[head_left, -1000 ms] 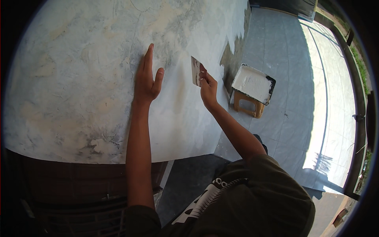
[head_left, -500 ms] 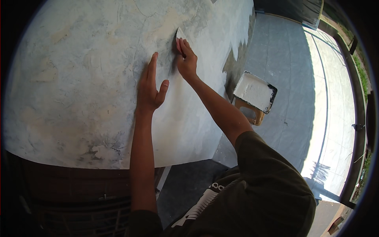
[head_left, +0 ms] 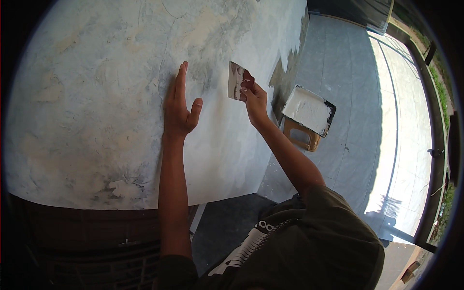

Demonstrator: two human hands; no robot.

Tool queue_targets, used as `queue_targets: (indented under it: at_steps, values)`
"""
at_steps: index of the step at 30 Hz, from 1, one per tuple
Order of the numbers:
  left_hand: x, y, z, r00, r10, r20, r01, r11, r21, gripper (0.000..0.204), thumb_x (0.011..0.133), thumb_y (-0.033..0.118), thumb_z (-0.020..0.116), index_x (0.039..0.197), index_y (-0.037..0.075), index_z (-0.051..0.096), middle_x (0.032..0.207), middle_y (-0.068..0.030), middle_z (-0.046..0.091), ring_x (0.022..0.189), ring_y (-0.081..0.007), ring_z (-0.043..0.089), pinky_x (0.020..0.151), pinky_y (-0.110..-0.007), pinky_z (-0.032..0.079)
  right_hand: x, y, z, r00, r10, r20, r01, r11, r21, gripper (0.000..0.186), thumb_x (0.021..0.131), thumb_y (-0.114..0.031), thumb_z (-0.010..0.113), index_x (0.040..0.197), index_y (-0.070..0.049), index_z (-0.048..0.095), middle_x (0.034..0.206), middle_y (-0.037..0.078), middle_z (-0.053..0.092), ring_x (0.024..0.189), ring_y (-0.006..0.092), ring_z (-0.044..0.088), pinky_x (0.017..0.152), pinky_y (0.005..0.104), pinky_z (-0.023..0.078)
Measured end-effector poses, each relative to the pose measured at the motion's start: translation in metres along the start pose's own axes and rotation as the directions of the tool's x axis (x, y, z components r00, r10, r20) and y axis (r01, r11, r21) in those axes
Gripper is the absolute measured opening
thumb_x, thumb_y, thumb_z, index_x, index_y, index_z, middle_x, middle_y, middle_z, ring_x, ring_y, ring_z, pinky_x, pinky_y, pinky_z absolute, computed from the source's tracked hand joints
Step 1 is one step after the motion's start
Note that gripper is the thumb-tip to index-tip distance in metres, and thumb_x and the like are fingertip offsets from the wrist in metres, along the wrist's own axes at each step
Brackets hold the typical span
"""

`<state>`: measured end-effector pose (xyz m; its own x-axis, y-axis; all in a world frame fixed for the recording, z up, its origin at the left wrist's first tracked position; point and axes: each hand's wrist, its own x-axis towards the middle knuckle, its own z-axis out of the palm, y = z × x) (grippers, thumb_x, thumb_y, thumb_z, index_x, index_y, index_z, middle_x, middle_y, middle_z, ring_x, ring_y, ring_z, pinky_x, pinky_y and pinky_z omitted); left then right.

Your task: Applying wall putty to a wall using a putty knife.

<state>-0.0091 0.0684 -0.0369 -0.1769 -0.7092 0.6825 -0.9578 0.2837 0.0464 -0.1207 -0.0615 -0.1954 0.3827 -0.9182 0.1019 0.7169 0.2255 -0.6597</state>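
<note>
A mottled white and grey plastered wall [head_left: 96, 96], finely cracked in places, fills the left and middle of the head view. My left hand [head_left: 182, 108] is open against it, fingers extended upward and thumb out. To its right, my right hand [head_left: 256, 104] grips a flat metal scraper [head_left: 235, 79] with a dark red grip and pale smears on the blade. The blade is turned toward the camera; whether it touches the wall I cannot tell. Farther right, a tray [head_left: 309, 108] with white paste rests on a tan plastic stool [head_left: 314, 142].
Pale tiled floor [head_left: 343, 67], partly sunlit, stretches along the right, bordered by a dark edge with grass beyond. A dark sheeted object [head_left: 348, 12] stands at the top. Below the wall are dark brown panels [head_left: 87, 227] and dark flooring [head_left: 227, 227].
Over the last second my right hand swung up and left onto the wall, then came back down and right, blade again facing the camera. My left hand stayed on nearly the same patch.
</note>
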Motion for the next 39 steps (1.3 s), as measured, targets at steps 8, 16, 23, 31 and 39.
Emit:
queue_targets:
  at_steps: [8, 16, 23, 31, 39]
  values:
    - [-0.001, -0.004, 0.005, 0.998, 0.03, -0.048, -0.029, 1.0, 0.012, 0.082, 0.099, 0.054, 0.041, 0.153, -0.006, 0.025, 0.153, -0.0263, 0.039, 0.141, -0.0428, 0.04, 0.115, -0.047, 0.034, 0.03, 0.018, 0.106, 0.762, -0.602, 0.24, 0.64, 0.642, -0.422, 0.063, 0.081, 0.015, 0.051, 0.143, 0.001, 0.049, 0.152, 0.025, 0.041, 0.145, 0.0375, 0.035, 0.118, 0.0424, 0.029]
    - [-0.001, -0.003, 0.0, 0.997, 0.004, -0.071, -0.005, 1.0, -0.02, 0.08, 0.1, 0.052, 0.04, 0.154, -0.004, 0.024, 0.155, -0.0252, 0.038, 0.143, -0.0414, 0.037, 0.116, -0.047, 0.032, -0.092, 0.044, 0.035, 0.858, -0.358, 0.367, 0.488, 0.79, -0.371, 0.056, 0.084, 0.019, 0.046, 0.136, 0.001, 0.056, 0.135, 0.018, 0.06, 0.13, 0.0299, 0.054, 0.116, 0.0398, 0.034]
    - [0.0, -0.002, 0.001, 0.999, -0.025, -0.025, 0.024, 1.0, -0.009, 0.077, 0.102, 0.051, 0.036, 0.154, -0.005, 0.024, 0.155, -0.0239, 0.037, 0.146, -0.0389, 0.034, 0.119, -0.047, 0.026, -0.035, 0.018, 0.012, 1.0, 0.005, 0.018, -0.008, 0.986, 0.166, 0.029, 0.09, 0.005, 0.049, 0.116, 0.005, 0.062, 0.104, 0.007, 0.065, 0.089, 0.0146, 0.06, 0.085, 0.0335, 0.052]
    - [-0.002, -0.007, 0.0, 1.0, 0.005, -0.021, -0.005, 1.0, 0.014, 0.075, 0.101, 0.045, 0.043, 0.153, -0.005, 0.024, 0.155, -0.0252, 0.037, 0.144, -0.041, 0.036, 0.118, -0.046, 0.029, 0.0, -0.006, 0.01, 0.999, 0.026, 0.018, -0.03, 0.958, 0.285, 0.026, 0.095, 0.003, 0.048, 0.119, 0.003, 0.057, 0.112, 0.011, 0.063, 0.099, 0.02, 0.064, 0.089, 0.0376, 0.055]
    - [-0.001, -0.004, -0.002, 1.0, 0.004, -0.009, -0.004, 1.0, 0.016, 0.076, 0.101, 0.046, 0.044, 0.153, -0.006, 0.024, 0.154, -0.0257, 0.038, 0.143, -0.0419, 0.037, 0.117, -0.047, 0.031, 0.059, -0.02, 0.067, 0.89, -0.446, -0.091, 0.387, 0.847, -0.364, 0.035, 0.095, 0.003, 0.049, 0.128, 0.006, 0.06, 0.128, 0.019, 0.064, 0.118, 0.0265, 0.063, 0.1, 0.0326, 0.048]
